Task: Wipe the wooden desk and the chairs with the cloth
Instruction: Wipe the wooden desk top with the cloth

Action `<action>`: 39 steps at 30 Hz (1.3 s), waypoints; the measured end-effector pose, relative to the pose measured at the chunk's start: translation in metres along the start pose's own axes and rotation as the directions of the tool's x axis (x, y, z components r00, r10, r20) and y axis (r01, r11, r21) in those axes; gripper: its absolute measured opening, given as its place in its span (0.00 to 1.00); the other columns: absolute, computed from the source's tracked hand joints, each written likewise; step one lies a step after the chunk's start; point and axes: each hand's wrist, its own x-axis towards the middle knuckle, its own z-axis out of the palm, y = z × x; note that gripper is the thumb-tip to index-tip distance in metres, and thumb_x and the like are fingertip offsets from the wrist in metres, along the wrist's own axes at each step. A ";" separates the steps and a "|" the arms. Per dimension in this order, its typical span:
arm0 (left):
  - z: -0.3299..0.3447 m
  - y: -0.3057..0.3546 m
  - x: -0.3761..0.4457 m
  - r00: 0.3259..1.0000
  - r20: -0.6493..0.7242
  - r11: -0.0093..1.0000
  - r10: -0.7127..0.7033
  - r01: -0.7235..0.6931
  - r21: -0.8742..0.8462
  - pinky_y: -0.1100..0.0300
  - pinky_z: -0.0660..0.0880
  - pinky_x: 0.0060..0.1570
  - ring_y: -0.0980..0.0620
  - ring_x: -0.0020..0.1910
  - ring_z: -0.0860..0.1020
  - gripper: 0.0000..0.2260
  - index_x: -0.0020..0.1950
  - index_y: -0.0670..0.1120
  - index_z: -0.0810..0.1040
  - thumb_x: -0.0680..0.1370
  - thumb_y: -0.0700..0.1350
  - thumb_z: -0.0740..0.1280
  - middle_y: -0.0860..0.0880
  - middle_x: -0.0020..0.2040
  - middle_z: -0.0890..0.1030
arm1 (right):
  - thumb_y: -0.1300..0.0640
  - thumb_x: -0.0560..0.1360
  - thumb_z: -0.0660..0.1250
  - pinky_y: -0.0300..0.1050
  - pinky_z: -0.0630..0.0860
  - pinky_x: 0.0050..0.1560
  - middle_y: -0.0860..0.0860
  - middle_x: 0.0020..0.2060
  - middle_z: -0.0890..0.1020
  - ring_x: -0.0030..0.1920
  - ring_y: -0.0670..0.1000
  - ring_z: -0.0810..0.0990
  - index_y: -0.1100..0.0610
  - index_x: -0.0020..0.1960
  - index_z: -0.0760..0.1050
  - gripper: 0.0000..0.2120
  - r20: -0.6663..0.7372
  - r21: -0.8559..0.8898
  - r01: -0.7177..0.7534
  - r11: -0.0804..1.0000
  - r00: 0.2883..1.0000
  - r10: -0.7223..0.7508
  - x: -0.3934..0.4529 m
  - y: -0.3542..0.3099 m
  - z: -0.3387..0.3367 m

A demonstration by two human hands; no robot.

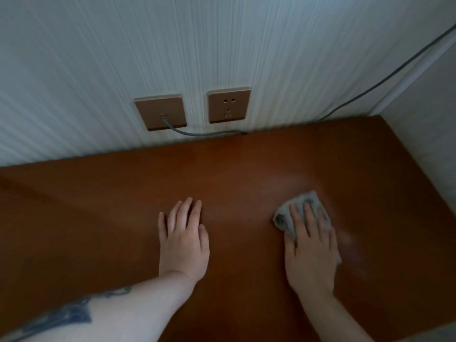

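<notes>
Two hands (183,239), cloth (299,208), desk (98,206).

The worktop (111,218) lies bare left of the left hand (183,240) and between it and the right hand (311,250). Walls close the far and right edges; a cable (204,133) hangs along the far edge.

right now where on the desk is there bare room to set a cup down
Most of the wooden desk is bare: the wide stretch left of the left hand, the strip along the wall, and the gap between both hands. The right side is taken: the right hand presses the cloth there.
</notes>
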 end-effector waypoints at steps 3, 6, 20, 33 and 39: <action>0.000 0.001 0.002 1.000 0.008 1.000 -0.008 0.008 -0.001 0.41 0.54 0.73 0.48 0.73 0.60 0.24 0.73 0.49 0.67 0.79 0.51 0.46 0.49 0.72 0.67 | 0.47 0.77 0.52 0.57 0.57 0.71 0.50 0.76 0.63 0.76 0.55 0.58 0.47 0.76 0.62 0.27 0.060 0.037 0.189 0.981 0.980 -0.191 -0.036 -0.036 0.002; 0.000 -0.001 0.002 0.999 0.029 1.000 0.015 -0.015 0.000 0.40 0.53 0.73 0.47 0.73 0.59 0.26 0.74 0.49 0.66 0.76 0.49 0.49 0.48 0.73 0.66 | 0.45 0.78 0.52 0.55 0.51 0.72 0.46 0.76 0.60 0.77 0.52 0.55 0.42 0.77 0.57 0.27 0.223 0.090 0.572 0.815 0.786 -0.577 -0.015 -0.079 0.006; -0.005 -0.011 0.001 0.988 -0.083 0.896 -0.129 0.080 -0.436 0.50 0.51 0.76 0.52 0.74 0.60 0.20 0.69 0.46 0.71 0.78 0.41 0.53 0.50 0.72 0.68 | 0.48 0.77 0.47 0.57 0.50 0.72 0.50 0.78 0.57 0.78 0.54 0.51 0.48 0.78 0.54 0.28 0.266 0.029 0.432 0.901 0.866 -0.424 -0.053 -0.136 0.010; -0.055 -0.178 -0.034 0.866 -0.247 0.830 -0.434 0.279 -0.483 0.42 0.52 0.73 0.47 0.74 0.61 0.20 0.67 0.45 0.74 0.77 0.44 0.56 0.47 0.72 0.70 | 0.46 0.75 0.54 0.57 0.57 0.69 0.46 0.75 0.65 0.74 0.53 0.63 0.40 0.76 0.59 0.29 0.249 0.117 0.760 0.640 0.601 -0.759 -0.078 -0.239 0.027; -0.081 -0.200 -0.061 0.866 -0.292 0.814 -0.406 0.198 -0.545 0.52 0.46 0.75 0.55 0.76 0.56 0.21 0.70 0.50 0.70 0.79 0.49 0.52 0.55 0.73 0.65 | 0.47 0.81 0.48 0.51 0.39 0.76 0.42 0.78 0.48 0.77 0.45 0.37 0.35 0.76 0.47 0.24 0.228 0.136 0.324 0.936 0.909 -0.348 -0.037 -0.233 0.032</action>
